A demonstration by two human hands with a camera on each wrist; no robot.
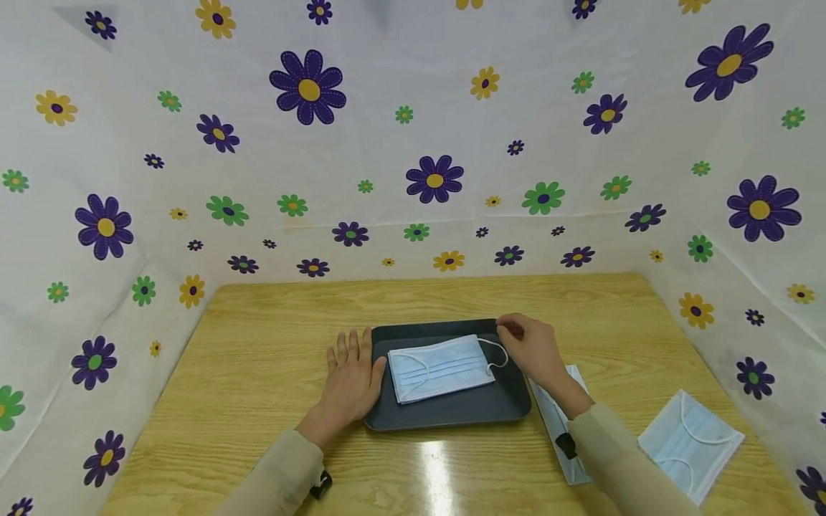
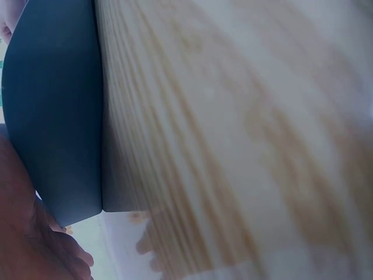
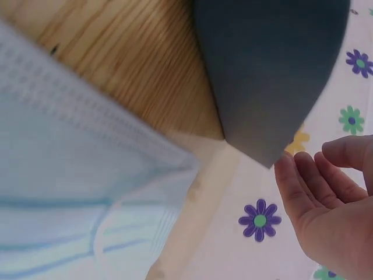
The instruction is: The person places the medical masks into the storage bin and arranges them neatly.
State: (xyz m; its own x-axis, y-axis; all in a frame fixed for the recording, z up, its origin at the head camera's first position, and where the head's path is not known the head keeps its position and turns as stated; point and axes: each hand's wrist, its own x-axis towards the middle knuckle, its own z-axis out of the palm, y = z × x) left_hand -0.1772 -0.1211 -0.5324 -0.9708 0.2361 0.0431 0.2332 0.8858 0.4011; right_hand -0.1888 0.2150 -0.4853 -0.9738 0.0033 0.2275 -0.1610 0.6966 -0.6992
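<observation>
A dark grey tray [image 1: 445,417] lies on the wooden table, holding a light blue face mask [image 1: 442,369] with white ear loops. My left hand [image 1: 351,380] rests against the tray's left side, its fingers straight and pointing away from me. At the far right corner is my right hand [image 1: 532,347], fingers bent, fingertips at the rim. In the right wrist view, the right hand [image 3: 329,198] shows a gap between thumb and fingers, with fingertips by the tray corner [image 3: 268,151]. Partly under my right forearm lies a second mask [image 1: 558,423].
Another mask [image 1: 690,444] lies near the table's right edge. A white cloth with flowers [image 1: 435,179] hangs behind and on both sides of the wooden table [image 1: 271,401].
</observation>
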